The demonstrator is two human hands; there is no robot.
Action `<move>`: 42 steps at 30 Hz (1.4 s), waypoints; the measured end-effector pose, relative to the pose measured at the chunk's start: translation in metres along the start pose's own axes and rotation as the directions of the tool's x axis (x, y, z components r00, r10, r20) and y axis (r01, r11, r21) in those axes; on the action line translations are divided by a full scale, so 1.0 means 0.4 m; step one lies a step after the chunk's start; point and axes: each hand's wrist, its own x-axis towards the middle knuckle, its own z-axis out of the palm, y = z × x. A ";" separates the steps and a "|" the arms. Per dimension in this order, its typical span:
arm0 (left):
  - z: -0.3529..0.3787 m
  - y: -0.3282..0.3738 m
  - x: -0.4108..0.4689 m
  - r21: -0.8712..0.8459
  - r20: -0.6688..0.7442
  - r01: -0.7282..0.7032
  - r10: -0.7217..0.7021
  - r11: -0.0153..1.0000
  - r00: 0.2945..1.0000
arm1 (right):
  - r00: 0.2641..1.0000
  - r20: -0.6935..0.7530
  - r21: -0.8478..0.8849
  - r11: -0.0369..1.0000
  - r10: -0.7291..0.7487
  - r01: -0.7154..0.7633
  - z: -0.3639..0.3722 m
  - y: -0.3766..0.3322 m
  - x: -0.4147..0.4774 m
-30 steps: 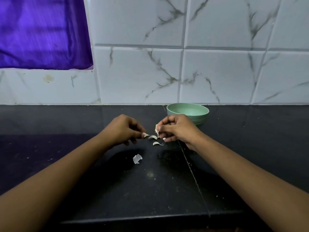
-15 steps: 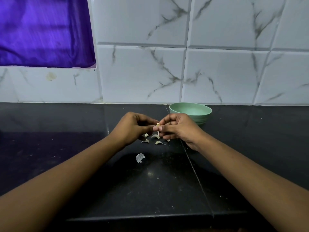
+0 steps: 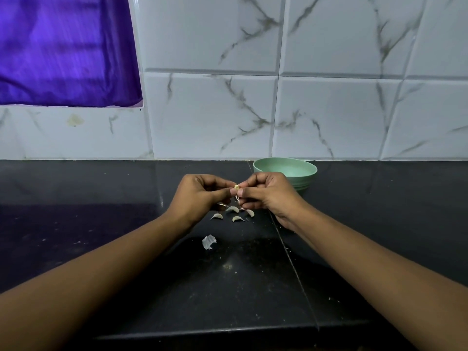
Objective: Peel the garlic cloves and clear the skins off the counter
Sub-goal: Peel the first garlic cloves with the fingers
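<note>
Above the black counter (image 3: 126,224), my left hand (image 3: 200,195) and my right hand (image 3: 266,192) meet fingertip to fingertip and both pinch one small garlic clove (image 3: 236,187). A thin strand of skin hangs down from it. Under the hands lie several unpeeled garlic cloves (image 3: 236,219) on the counter. A loose white piece of skin (image 3: 209,241) lies nearer to me, apart from the cloves.
A pale green bowl (image 3: 301,173) stands against the tiled wall just behind my right hand; what it holds is hidden. Small crumbs speckle the counter. A seam in the counter (image 3: 291,257) runs toward the front edge. A purple cloth hangs at the upper left.
My left hand rose from the counter cloves and joined my right hand on the held clove. Both hands now pinch it, a little higher and closer together.
</note>
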 end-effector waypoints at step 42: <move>-0.020 0.008 0.010 -0.016 -0.008 -0.043 0.043 0.999 0.999 | 0.994 0.033 0.051 0.993 0.104 -0.106 -0.026 -0.013 0.003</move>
